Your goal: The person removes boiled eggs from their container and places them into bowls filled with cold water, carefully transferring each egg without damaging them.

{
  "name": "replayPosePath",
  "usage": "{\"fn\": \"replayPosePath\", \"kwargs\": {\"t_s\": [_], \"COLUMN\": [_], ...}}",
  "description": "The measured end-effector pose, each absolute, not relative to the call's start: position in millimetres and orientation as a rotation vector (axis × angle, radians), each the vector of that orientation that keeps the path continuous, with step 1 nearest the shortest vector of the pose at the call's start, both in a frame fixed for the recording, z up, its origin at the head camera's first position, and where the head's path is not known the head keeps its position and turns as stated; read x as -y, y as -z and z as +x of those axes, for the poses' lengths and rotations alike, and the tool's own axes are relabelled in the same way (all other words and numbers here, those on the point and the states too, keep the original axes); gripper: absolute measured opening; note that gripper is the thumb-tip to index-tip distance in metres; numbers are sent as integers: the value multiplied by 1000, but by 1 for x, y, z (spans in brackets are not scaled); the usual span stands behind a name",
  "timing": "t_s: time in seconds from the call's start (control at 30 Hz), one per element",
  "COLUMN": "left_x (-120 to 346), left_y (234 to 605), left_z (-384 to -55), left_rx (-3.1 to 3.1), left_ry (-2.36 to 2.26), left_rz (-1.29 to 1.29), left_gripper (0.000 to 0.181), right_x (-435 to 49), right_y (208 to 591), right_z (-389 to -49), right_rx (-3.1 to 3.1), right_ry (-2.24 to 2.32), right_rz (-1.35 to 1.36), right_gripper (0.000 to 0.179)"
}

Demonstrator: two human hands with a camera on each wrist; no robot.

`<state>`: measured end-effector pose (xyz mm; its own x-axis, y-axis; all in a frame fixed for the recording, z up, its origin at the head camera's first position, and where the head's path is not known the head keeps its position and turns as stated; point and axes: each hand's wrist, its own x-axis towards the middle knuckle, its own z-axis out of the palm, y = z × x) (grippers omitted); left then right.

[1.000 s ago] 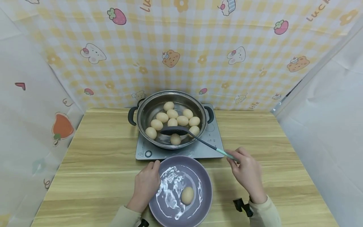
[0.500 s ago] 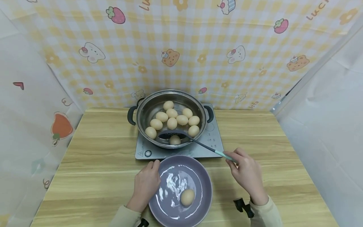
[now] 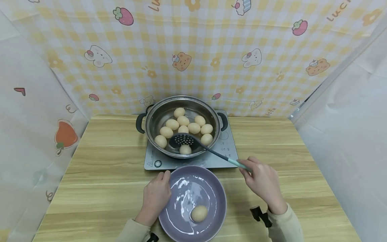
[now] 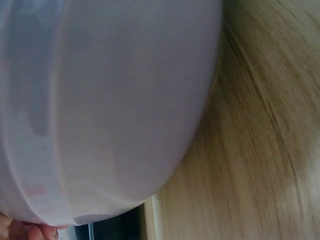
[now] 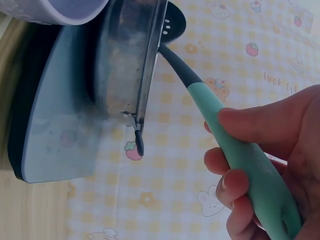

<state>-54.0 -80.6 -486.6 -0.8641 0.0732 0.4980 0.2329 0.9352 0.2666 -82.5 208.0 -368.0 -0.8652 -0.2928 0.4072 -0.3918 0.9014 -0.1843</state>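
My right hand (image 3: 262, 179) grips the mint-green handle of a slotted spoon (image 5: 240, 150), thumb along one side and fingers curled round the other. The spoon's dark perforated head (image 3: 176, 140) is inside the steel pot (image 3: 151, 124), tilted just behind the egg (image 3: 185, 149) nearest the front rim. Several more eggs (image 3: 194, 128) lie in the pot. With my left hand (image 3: 157, 195) I hold the left rim of a purple plate (image 3: 219, 198), which carries one egg (image 3: 199, 213). In the left wrist view the plate's outer wall (image 4: 125, 100) fills much of the picture, and fingertips (image 4: 42, 231) show at its edge.
The pot stands on a flat silver induction cooker (image 3: 222, 163) and has black side handles (image 3: 140, 123). Beneath lies a wood-grain table (image 3: 99, 174). A yellow checked cloth (image 3: 133, 53) hangs behind, with white sheets (image 3: 353, 117) on both sides.
The spoon's head has tilted to show its holes, and the front egg has shifted slightly left. My right hand moved a little left. The egg on the plate has rolled slightly toward me.
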Motion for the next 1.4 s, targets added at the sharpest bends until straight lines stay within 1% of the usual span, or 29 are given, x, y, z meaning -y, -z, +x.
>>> {"fn": "replayPosePath", "kwargs": {"t_s": [0.63, 0.9, 1.17, 1.4], "left_x": [81, 81, 81, 81], "left_y": [486, 487, 488, 487], "left_z": [-54, -54, -54, -54], "left_rx": [2604, 2603, 2607, 2614], "left_ry": [444, 431, 441, 441], "left_rz": [-215, -218, -210, -207], "left_gripper": [14, 13, 13, 12], "right_x": [-202, -202, -202, -202], "right_y": [357, 358, 357, 351], "right_z": [-83, -85, -86, -86], "right_rx": [2875, 2871, 2901, 2939], "right_ry": [-466, -425, -427, -436], "right_rz": [385, 419, 433, 442], "right_gripper": [17, 23, 15, 16]}}
